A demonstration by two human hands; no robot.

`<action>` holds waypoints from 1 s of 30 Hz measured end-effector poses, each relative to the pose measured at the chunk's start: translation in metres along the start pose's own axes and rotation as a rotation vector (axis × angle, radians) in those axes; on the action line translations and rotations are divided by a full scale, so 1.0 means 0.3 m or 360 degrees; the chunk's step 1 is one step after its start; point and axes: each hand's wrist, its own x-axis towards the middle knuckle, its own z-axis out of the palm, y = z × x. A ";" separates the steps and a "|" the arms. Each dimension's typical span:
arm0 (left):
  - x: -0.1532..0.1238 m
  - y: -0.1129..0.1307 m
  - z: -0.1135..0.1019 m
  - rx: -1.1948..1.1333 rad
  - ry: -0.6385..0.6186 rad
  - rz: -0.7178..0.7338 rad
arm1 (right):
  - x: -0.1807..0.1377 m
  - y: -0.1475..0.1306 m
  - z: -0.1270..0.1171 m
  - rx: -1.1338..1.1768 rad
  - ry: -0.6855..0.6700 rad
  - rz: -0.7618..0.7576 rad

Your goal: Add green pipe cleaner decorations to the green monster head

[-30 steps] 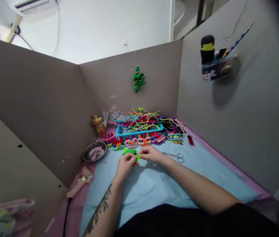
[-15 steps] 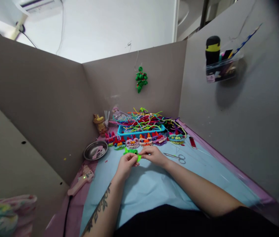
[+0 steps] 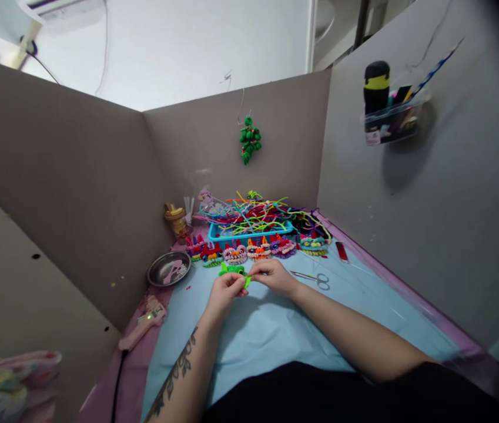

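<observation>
Left hand (image 3: 226, 289) grips a green toy (image 3: 231, 269), right hand (image 3: 274, 276) pinches its lime end, toy on the near side of 6 colourful toys (image 3: 235, 254), scissors (image 3: 310, 276) right, metal bowl (image 3: 156, 272) left.

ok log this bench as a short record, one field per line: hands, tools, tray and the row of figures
Left hand: pinches green fuzzy piece
Right hand: fingertips at same piece, grip unclear
Scissors: lying right of both hands
Glue gun: pink, far left, green light lit
Blue tray: heaped with colorful stems
Fuzzy figures: six, before tray
</observation>
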 end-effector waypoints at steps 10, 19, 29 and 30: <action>-0.020 0.019 0.022 0.0336 0.0247 0.0315 | 0.010 0.014 0.025 0.0305 -0.0034 0.0521; -0.015 0.009 0.019 0.0364 0.0136 0.0277 | 0.006 -0.006 0.026 0.0145 0.0046 0.0554; -0.011 -0.005 0.025 0.0076 0.0324 0.0310 | 0.010 -0.001 0.051 0.0432 0.0150 0.0666; -0.014 -0.005 0.027 0.0108 0.0358 0.0328 | 0.010 0.000 0.055 0.0469 0.0167 0.0678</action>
